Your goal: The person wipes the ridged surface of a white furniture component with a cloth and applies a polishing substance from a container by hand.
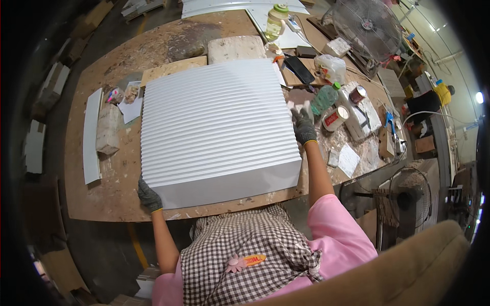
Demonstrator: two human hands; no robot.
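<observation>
A large white panel box [217, 120] with a ridged top and a smooth front side lies in front of me on the brown work table. My left hand [149, 196], in a dark grey knitted glove, is closed at its near left corner, with the fingertips partly hidden by the edge. At the right side of the panel, my right hand [304, 127] wears a matching glove. Its fingers reach forward and apart, beside the panel's edge. Just beyond those fingertips is a small whitish lump [303, 108], too unclear to name.
Right of the panel are a green bottle [324, 99], cans [335, 119], a white block [361, 120] and a black phone [298, 70]. A wrapped block [107, 129] and a white strip [92, 136] lie left. A large fan [366, 25] stands far right; a person [434, 99] is beyond.
</observation>
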